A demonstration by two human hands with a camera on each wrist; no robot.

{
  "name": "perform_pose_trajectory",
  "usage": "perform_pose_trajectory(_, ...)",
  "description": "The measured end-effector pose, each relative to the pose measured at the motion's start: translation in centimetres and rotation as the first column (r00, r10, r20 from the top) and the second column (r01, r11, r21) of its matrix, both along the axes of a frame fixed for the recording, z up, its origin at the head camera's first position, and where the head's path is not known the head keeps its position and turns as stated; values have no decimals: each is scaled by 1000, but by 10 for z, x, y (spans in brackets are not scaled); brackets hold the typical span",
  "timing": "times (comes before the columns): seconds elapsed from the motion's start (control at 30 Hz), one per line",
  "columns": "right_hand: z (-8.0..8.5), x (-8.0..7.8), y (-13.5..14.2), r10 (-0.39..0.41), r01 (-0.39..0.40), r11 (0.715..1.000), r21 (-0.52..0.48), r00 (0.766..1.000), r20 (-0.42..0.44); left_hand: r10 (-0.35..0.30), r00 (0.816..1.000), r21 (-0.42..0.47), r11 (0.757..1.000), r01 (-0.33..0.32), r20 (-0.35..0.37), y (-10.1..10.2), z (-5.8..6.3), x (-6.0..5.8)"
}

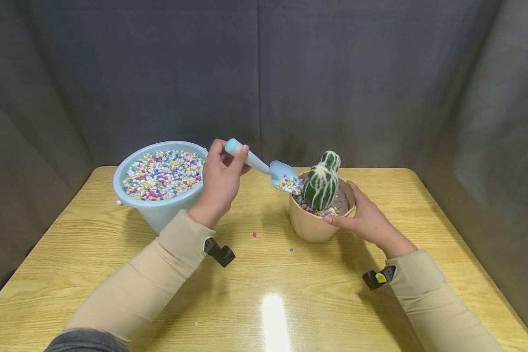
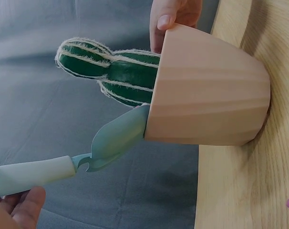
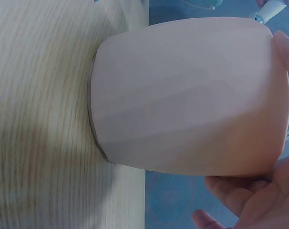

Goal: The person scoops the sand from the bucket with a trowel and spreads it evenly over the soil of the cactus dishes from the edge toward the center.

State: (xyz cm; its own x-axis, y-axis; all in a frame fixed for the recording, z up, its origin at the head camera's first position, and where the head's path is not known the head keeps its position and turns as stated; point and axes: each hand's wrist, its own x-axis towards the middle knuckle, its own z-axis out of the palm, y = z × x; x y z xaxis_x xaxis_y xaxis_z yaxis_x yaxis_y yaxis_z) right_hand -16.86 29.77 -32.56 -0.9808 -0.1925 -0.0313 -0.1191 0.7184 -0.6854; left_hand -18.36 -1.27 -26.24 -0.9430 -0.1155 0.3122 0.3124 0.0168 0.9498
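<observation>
My left hand point(image 1: 222, 181) grips the pale handle of a small light-blue trowel point(image 1: 256, 163). Colored pebbles point(image 1: 290, 184) lie on its blade, whose tip reaches over the left rim of a peach flower pot point(image 1: 312, 226). In the left wrist view the trowel point(image 2: 118, 138) tilts down against the pot's rim. A green cactus with white fuzzy ribs point(image 1: 320, 188) stands in the pot, with pebbles and grey-brown soil around its base. The right hand point(image 1: 369, 220) holds the pot's right side, thumb on the near rim; the right wrist view shows fingers against the pot point(image 3: 192, 100).
A light-blue bucket point(image 1: 158, 212) full of multicolored pebbles point(image 1: 165, 176) stands on the left of the wooden table point(image 1: 246, 283). A pink pebble point(image 1: 254, 234) and a blue one point(image 1: 291, 250) lie loose before the pot. A dark curtain point(image 1: 180, 73) hangs behind.
</observation>
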Motion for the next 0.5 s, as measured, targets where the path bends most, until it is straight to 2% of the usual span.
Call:
perform_pose_trajectory(0.2, 2, -2, 3, 32, -32, 999, 0, 999, -6, 1, 1000, 2, 1000, -1, -11, 1, -1, -2)
perform_pose_trajectory(0.5, 3, -2, 4, 40, -40, 999, 5, 998, 38, 4, 1000, 4, 1000, -4, -18, 2, -1, -2)
